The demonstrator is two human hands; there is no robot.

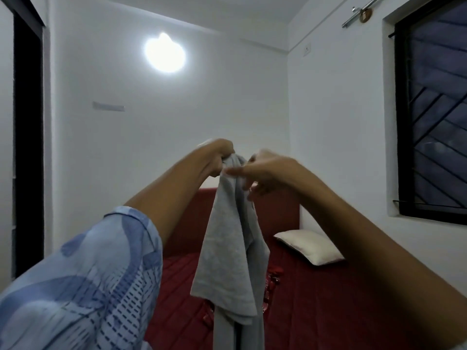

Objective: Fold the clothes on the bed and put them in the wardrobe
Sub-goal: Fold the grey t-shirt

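Red-covered bed (328,299) below, white pillow (309,246) on it. Grey garment (227,248) hangs above the bed, top bunched in clenched left hand (217,157); right hand (262,173) pinches it just beside.

White pillow (309,246), barred window (432,109)
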